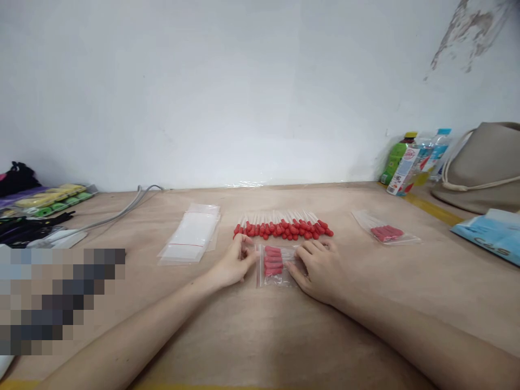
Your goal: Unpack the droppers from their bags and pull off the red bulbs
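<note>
A clear zip bag (289,280) lies flat on the table in front of me, with several red-ended pieces (273,261) stacked side by side inside. At its left, zip-strip edge is my left hand (238,262), its fingers curled and apart, the thumb tip close to or touching the edge. My right hand (320,268) rests over the bag's right end, with bent fingers and the thumb on the plastic. Just beyond both hands is a row of loose thin sticks with clear, pale shafts and red bulb-like ends (284,228), their red ends toward me.
Flat clear bags (187,235) are stacked at left. Another bag of red-ended pieces (388,233) lies at right. Farther right are bottles (400,162), a grey-beige hat (483,162) and a blue packet (489,235). A grey cable (117,216) and packaged items (52,200) lie far left.
</note>
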Motion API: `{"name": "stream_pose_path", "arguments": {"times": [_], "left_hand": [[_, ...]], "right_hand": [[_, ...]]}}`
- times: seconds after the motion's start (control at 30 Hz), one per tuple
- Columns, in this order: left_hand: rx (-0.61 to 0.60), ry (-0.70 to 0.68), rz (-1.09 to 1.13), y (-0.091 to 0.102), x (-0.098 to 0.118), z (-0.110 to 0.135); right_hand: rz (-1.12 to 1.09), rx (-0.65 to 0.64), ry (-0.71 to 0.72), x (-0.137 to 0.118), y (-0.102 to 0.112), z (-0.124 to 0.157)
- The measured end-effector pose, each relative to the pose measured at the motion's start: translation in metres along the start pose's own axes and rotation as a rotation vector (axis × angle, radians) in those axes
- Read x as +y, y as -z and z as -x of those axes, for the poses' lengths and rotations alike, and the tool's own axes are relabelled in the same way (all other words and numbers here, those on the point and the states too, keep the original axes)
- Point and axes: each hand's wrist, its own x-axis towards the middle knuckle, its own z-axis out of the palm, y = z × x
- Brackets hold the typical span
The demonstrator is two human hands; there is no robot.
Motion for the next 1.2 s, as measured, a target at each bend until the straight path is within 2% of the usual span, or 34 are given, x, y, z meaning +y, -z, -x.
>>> {"name": "stream_pose_path", "arguments": {"times": [0.1, 0.17, 0.33, 0.47, 0.53, 0.7, 0.8, 1.03, 1.2], "left_hand": [[-0.017, -0.105, -0.004, -0.001, -0.006, -0.002], [0.012, -0.158, 0.010, -0.003, -0.008, -0.003], [-0.002, -0.179, 0.166, -0.009, -0.006, -0.002], [0.007, -0.332, 0.159, -0.013, -0.008, -0.001], [0.001, -0.362, 0.151, -0.013, -0.010, -0.001], [-0.080, -0.375, 0.269, -0.014, -0.011, 0.001], [-0.122, -0.356, 0.359, -0.013, -0.008, 0.001], [-0.123, -0.262, 0.465, -0.012, -0.008, -0.001], [-0.078, -0.234, 0.481, -0.013, -0.010, -0.002]], "right_hand": [[-0.005, -0.012, -0.014, 0.000, -0.001, 0.000], [-0.010, -0.006, -0.022, 0.000, -0.002, 0.000], [-0.129, 0.033, -0.015, 0.001, -0.004, -0.002], [-0.357, 0.055, 0.096, -0.001, -0.008, -0.011], [-0.407, 0.072, 0.170, -0.003, -0.011, -0.019], [-0.388, 0.099, 0.384, -0.007, -0.018, -0.042], [-0.350, 0.135, 0.467, -0.007, -0.023, -0.049], [-0.327, 0.233, 0.476, -0.004, -0.029, -0.045], [-0.315, 0.284, 0.550, -0.004, -0.028, -0.044]]}}
